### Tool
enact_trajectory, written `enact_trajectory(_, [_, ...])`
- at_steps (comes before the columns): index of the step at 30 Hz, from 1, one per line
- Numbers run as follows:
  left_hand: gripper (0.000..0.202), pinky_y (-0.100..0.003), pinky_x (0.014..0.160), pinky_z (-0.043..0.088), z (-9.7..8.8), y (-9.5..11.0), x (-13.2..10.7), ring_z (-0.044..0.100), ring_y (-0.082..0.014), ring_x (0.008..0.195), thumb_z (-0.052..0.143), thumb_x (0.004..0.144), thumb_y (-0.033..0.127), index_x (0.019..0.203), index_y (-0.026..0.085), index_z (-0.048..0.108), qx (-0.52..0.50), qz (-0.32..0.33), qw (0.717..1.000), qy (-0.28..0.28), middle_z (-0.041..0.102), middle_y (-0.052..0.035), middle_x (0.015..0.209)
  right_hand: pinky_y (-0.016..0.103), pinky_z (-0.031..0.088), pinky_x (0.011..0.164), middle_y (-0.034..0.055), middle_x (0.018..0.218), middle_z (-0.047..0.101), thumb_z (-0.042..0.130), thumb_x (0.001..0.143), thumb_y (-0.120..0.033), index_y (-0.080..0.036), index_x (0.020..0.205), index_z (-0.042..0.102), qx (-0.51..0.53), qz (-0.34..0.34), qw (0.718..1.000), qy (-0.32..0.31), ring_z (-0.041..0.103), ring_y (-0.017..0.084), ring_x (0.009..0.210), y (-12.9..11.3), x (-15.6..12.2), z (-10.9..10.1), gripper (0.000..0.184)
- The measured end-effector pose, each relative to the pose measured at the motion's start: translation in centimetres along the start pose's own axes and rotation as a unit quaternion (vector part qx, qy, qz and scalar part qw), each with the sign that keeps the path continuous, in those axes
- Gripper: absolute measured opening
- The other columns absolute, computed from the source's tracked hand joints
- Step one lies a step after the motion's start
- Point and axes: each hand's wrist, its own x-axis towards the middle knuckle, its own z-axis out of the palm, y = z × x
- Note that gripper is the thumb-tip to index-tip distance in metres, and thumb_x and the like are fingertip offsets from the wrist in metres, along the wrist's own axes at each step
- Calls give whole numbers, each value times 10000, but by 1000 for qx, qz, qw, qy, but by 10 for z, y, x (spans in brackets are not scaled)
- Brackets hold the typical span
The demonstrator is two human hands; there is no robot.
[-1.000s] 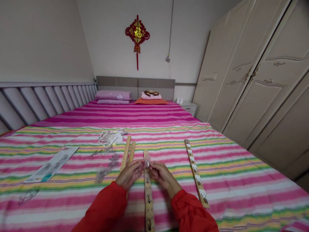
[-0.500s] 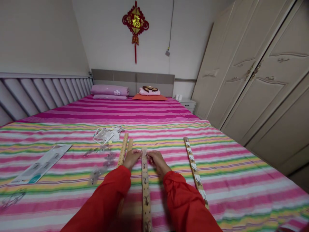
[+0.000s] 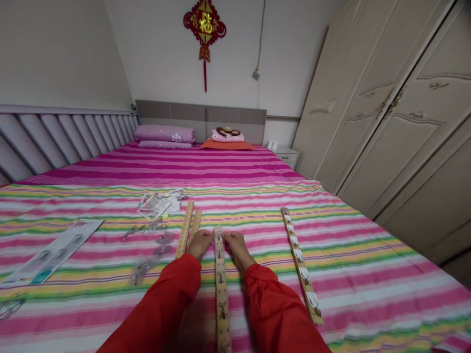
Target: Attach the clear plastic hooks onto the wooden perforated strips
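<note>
A narrow wooden strip with holes [image 3: 222,288] lies lengthwise in front of me, several metal hooks on clear backings set along it. At its far end sits a clear hook [image 3: 218,236], partly covered by my fingertips. My left hand [image 3: 201,243] pinches it from the left side, fingers closed. From the right, my right hand [image 3: 235,245] pinches at the same hook with thumb and forefinger together. Two bare wooden strips [image 3: 185,230] lie just left of my left hand. Farther right is another wooden strip [image 3: 307,287] bearing a row of white hooks [image 3: 299,255].
Loose clear hooks [image 3: 143,265] lie scattered on the left of the striped sheet [image 3: 257,213]. Beyond them is a pile of clear packaging [image 3: 156,205]. A long package card [image 3: 55,252] lies far left, near a thin wire-like loop [image 3: 13,306]. A wardrobe [image 3: 401,132] stands at right.
Both hands stay at the strip's far end, with only slight finger shifts around the clear hook. The camera view has tilted slightly, showing more of the right-hand strip's near end.
</note>
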Motion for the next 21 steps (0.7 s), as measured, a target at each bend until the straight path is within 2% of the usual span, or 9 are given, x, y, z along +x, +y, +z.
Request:
enact_trajectory(9, [109, -223, 500, 341, 3, -2, 2, 465, -103, 482, 598, 569, 261, 548, 170, 543, 40, 0, 999, 13, 510, 50, 469, 218, 258, 383, -63, 323, 396, 668, 622, -379, -165, 502, 561, -15, -9, 1000, 22, 400, 98, 379, 14, 8, -1, 268])
enact_trajectory(16, [149, -230, 514, 359, 6, -9, 7, 477, -110, 500, 602, 576, 284, 535, 174, 511, 79, 1, 997, 24, 517, 41, 484, 218, 273, 391, -62, 346, 423, 687, 583, -372, -175, 496, 532, -13, -15, 999, 44, 422, 103, 403, 18, 10, -1, 265])
enact_trajectory(21, [172, -228, 504, 352, 8, -18, 13, 503, -122, 514, 600, 589, 295, 522, 180, 491, 110, 2, 993, 38, 508, 38, 472, 218, 331, 423, -59, 403, 481, 691, 549, -335, -184, 522, 510, 1, -15, 998, 56, 454, 105, 433, 19, 10, 0, 237])
